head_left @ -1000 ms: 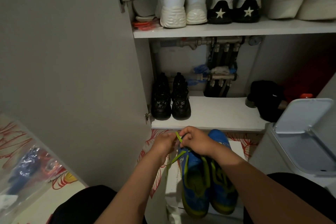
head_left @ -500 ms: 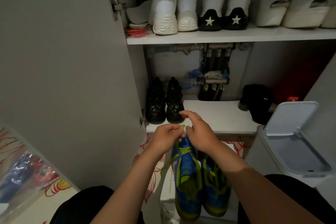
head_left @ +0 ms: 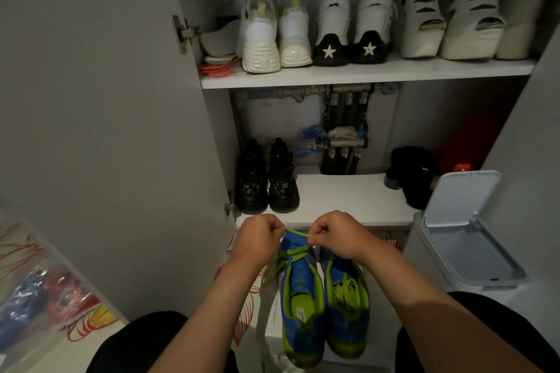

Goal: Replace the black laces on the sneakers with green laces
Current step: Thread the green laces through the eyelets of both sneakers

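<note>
Two blue sneakers with lime-green trim stand side by side on a white box (head_left: 269, 330) in front of me, heels toward me. The left sneaker (head_left: 301, 309) carries a green lace (head_left: 295, 233) stretched taut above its toe end. My left hand (head_left: 257, 241) pinches one end of that lace and my right hand (head_left: 339, 236) pinches the other, both fists curled. The right sneaker (head_left: 348, 306) has loose green lace lying inside its opening; my right wrist covers its toe.
An open cupboard door (head_left: 106, 130) stands at left. The lower shelf (head_left: 348, 200) holds black sneakers (head_left: 266, 182) and a dark item (head_left: 415, 175). The upper shelf holds white shoes (head_left: 312, 30). A white bin (head_left: 463, 236) with raised lid sits at right. A plastic bag (head_left: 36, 297) lies at lower left.
My hands, which were close together over the left sneaker's toe, have drawn apart sideways, pulling the green lace taut between them. The camera has tilted up slightly.
</note>
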The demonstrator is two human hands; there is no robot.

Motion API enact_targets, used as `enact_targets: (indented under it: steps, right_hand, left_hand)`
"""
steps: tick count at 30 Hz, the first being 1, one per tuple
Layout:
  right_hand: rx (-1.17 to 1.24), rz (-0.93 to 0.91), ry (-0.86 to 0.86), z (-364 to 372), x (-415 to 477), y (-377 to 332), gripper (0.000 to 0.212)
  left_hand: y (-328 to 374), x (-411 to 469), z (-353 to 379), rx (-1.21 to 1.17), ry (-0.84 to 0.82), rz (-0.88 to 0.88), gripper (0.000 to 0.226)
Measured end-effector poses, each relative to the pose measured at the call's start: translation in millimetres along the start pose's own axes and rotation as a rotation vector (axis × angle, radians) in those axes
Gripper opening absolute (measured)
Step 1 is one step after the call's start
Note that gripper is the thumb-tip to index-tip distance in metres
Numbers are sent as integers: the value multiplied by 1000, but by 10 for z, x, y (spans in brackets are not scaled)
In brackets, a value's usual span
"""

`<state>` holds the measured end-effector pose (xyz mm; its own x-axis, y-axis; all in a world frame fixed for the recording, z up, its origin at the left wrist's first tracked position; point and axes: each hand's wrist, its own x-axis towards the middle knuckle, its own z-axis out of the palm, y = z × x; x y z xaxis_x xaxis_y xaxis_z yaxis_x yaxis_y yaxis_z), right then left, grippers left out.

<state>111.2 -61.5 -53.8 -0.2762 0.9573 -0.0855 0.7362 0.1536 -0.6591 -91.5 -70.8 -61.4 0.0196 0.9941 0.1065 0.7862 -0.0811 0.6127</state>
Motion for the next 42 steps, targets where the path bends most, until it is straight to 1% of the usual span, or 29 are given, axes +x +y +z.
enact_targets:
  steps: [2, 4, 8, 10, 11, 13, 15, 16, 18, 19, 20, 22, 24, 26, 28, 30, 32, 35, 38, 42]
  right_hand:
    - [-29, 40, -32, -23, -33, 32, 11]
    - [-121, 86, -62, -48, -59, 71, 17]
    - [-319, 207, -41, -68, -78, 127, 26]
    - [-377, 242, 3, -48, -78, 139, 32]
    - [-403, 239, 32, -36, -81, 142, 30]
    - [-400, 205, 107, -13, -83, 134, 26]
    - [-288, 123, 177, 8, -71, 106, 28]
    - [-219, 75, 197, 21, -67, 73, 29]
    - [-150, -4, 213, 47, -71, -24, 24]
    - [-146, -30, 215, 63, -73, -66, 22]
    - [-145, -46, 214, 78, -75, -101, 21]
    - [-127, -58, 197, 99, -73, -140, 21]
    - [-82, -61, 157, 106, -63, -155, 21]
    - [-64, -45, 124, 105, -56, -166, 23]
    - [-56, -18, 85, 101, -37, -129, 28]
    - [-51, 23, 48, 86, -18, -67, 33]
    - [-39, 77, 21, 64, 5, 6, 32]
    - [-51, 131, -8, 41, 29, 72, 30]
    - [-120, 148, -7, 76, 60, 109, 32]
    - [-189, 190, -26, 108, 69, 134, 29]
  left_hand:
    - [-11, -10, 2, -22, 53, -45, 12]
    - [-41, -13, -1, -29, 106, -99, 18]
    - [-126, -17, -34, -18, 167, -234, 19]
    - [-163, -32, -26, 19, 141, -289, 15]
    - [-184, -36, -15, 39, 109, -315, 13]
    - [-195, -45, -8, 126, 19, -363, 17]
    - [-192, -54, -7, 223, -64, -337, 31]
    - [-191, -48, 7, 218, -99, -283, 43]
    - [-107, -77, 35, 65, -183, -107, 69]
    - [-15, -107, 40, -29, -224, -19, 73]
    - [62, -124, 54, -116, -248, 52, 71]
    - [177, -124, 55, -221, -224, 126, 51]
    - [198, -111, 9, -189, -163, 140, 27]
    - [140, -75, -23, -166, -100, 99, 19]
    - [83, -48, -47, -161, -24, 38, 18]
    - [36, -18, -76, -141, 96, -27, 18]
    - [-18, 15, -107, -160, 193, -102, 19]
    - [-93, 51, -138, -251, 290, -209, 24]
    - [-130, 65, -165, -266, 350, -304, 23]
    - [-136, 67, -166, -216, 357, -369, 22]
